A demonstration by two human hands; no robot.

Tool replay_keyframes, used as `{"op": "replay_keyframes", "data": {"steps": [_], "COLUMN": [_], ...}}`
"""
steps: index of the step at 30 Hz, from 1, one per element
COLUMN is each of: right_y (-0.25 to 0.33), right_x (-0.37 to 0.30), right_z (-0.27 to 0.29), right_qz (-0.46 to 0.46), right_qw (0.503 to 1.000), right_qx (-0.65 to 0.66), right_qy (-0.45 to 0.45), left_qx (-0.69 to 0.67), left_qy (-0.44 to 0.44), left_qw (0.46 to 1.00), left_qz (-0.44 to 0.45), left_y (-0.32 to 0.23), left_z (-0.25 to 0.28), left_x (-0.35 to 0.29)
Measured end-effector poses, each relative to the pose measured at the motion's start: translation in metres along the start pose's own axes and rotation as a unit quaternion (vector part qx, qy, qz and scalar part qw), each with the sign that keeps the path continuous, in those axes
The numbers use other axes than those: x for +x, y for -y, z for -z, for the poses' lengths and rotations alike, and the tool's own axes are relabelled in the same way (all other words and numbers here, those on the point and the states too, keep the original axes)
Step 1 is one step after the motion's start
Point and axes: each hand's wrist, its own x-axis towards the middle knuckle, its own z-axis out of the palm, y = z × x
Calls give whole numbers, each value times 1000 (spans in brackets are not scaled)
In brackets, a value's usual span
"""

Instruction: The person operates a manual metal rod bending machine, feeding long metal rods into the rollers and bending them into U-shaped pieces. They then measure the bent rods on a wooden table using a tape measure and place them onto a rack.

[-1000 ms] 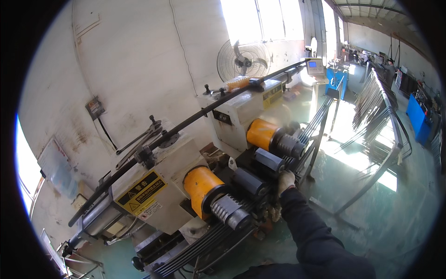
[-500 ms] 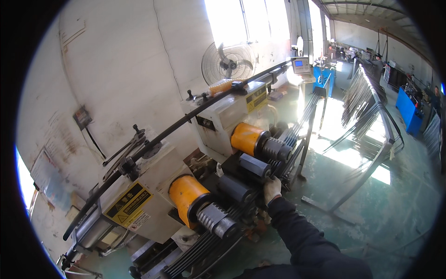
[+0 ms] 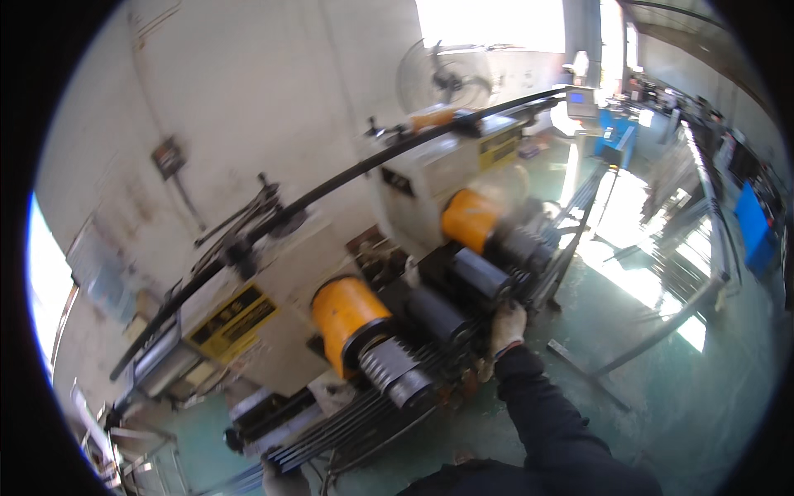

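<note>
Head view: best hold dark metal rods level; blur hides whether grey-gloved left hand or pale-gloved right hand grips.

Head view: left fisheye of a worn pair, looking down and ahead.
Right sleeve close, entering from lower edge; machine near, mid-view; pale wall behind it; green floor receding to far upper right. Long dark bar bows across; corners black; whole view blurred.
</note>
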Motion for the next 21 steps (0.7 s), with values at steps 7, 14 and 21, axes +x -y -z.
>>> {"op": "replay_keyframes", "data": {"steps": [7,14,21], "right_y": [-3,-45,-71], "right_x": [-16,-76,-272], "right_z": [68,206,259], "right_qz": [331,74,-114], "right_qw": [740,885,617], "right_qx": [-577,-459,-755], "right_qy": [100,14,191], "left_qx": [-58,-182,-189], "left_qy": [-95,-70,-201], "left_qw": [984,974,961], "left_qz": [141,113,-35], "left_y": [-14,-73,-216], "left_z": [-103,-11,146], "left_x": [-48,-52,-35]}}
